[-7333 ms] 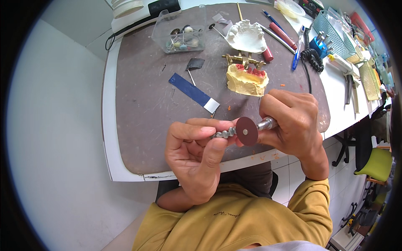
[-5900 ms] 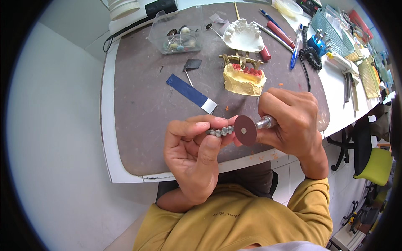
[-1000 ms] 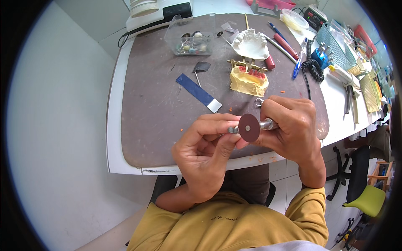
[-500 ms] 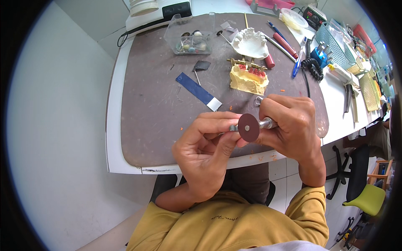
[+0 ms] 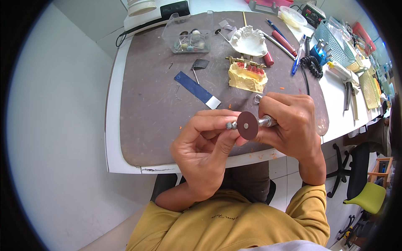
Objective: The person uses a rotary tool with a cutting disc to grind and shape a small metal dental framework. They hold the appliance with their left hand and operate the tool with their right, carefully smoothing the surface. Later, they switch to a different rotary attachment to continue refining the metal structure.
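Note:
My right hand (image 5: 289, 125) is wrapped round a silver rotary handpiece (image 5: 267, 121). A dark reddish-brown abrasive disc (image 5: 248, 125) is mounted on its tip. My left hand (image 5: 205, 152) pinches a small grey metal dental piece (image 5: 230, 125) between thumb and fingertips, just left of the disc. Whether disc and metal touch, I cannot tell. Beyond my hands, a yellow dental cast (image 5: 246, 81) with red teeth stands on a brass articulator (image 5: 251, 62), and a white upper cast (image 5: 248, 41) lies tipped back behind it.
Left of the casts lie a blue strip with a white end (image 5: 194, 88) and a dark abrasive scrap (image 5: 200, 64). A clear box of burs (image 5: 188, 44) stands farther back. Pens, a red stick (image 5: 284, 43), a coiled cord (image 5: 312, 65) and baskets (image 5: 335, 46) crowd the right side.
The small metal piece has turned or shifted slightly in my left fingers, so more of it shows beside the disc. Both hands keep nearly the same place; the view has moved a little.

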### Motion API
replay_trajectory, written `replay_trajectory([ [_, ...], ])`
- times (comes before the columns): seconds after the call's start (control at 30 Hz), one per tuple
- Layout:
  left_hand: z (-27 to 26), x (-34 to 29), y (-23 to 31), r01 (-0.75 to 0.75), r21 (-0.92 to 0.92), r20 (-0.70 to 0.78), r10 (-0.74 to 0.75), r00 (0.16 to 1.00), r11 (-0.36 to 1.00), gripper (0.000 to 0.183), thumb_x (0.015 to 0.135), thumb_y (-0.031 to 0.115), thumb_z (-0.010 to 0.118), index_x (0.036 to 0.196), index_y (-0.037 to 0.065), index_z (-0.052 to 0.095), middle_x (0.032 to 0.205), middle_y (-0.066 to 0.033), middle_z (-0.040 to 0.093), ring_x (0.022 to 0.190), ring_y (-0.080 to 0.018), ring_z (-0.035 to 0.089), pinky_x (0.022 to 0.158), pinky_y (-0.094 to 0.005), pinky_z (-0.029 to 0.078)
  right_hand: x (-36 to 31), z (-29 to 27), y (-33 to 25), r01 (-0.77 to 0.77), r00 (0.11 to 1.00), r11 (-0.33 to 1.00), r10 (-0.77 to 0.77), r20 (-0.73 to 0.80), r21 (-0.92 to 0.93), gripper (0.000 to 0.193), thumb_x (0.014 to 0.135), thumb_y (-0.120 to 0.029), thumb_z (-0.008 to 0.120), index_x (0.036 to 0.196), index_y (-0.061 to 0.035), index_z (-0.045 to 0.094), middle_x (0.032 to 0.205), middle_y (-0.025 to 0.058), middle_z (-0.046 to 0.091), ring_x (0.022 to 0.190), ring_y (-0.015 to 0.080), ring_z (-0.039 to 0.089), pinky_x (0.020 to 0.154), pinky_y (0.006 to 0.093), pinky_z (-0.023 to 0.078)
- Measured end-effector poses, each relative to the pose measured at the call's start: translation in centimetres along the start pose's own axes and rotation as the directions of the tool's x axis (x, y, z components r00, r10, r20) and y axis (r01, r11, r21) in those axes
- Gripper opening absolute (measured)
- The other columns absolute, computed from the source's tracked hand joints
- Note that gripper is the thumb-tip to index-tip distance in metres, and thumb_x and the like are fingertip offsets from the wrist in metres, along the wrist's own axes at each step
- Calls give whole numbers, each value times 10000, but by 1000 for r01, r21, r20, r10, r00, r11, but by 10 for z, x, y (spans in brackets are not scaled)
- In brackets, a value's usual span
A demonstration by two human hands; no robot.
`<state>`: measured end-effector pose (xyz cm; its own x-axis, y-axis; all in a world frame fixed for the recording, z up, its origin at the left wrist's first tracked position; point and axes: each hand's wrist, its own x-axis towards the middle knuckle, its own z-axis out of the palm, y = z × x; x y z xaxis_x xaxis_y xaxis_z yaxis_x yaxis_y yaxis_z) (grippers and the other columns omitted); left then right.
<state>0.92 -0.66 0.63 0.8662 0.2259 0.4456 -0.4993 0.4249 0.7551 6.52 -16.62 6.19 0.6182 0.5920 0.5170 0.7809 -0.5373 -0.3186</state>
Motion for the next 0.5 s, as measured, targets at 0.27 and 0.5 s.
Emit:
replay_trajectory([
  [0.27,1,1,0,-8,17,11,8,1000,1000,154,863,-80,624,1005,-37,580,1089,-189,608,928,-168,640,759,-262,586,1,-1,1,28,1000,1000,-28,-13,3,438,675,-445,780,693,-64,564,553,23,545,468,201,566,422,317,405],
  [0.5,-3,-1,-2,37,15,15,-37,999,999,152,860,-81,626,1001,-44,585,1106,-195,600,947,-188,640,760,-266,595,1,1,2,32,999,999,-32,-18,6,439,672,-447,781,692,-66,564,551,25,532,467,207,560,423,320,406],
])
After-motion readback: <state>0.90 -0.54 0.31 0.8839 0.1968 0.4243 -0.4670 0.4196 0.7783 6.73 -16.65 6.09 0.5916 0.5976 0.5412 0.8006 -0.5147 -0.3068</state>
